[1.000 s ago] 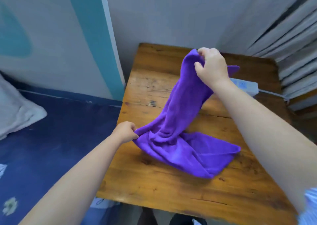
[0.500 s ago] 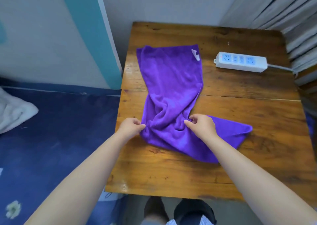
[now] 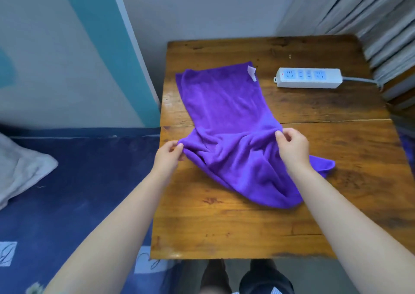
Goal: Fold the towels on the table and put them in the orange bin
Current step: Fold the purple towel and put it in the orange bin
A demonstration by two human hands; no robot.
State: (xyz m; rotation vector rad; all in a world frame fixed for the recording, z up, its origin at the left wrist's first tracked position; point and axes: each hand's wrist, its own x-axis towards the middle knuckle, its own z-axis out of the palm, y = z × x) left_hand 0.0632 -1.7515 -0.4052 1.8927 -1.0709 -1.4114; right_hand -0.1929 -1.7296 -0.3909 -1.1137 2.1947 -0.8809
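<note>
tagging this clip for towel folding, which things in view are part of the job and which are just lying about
Part of the job:
- purple towel, bunched at its near end
- left hand and right hand, each pinching the towel
- wooden table

Just lying about:
- white power strip
- pale pillow

No orange bin in view.

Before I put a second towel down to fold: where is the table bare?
Bare wood along the table's near edge, below the purple towel, and behind the power strip. The middle is crowded: left hand and right hand pinch the towel there.
</note>
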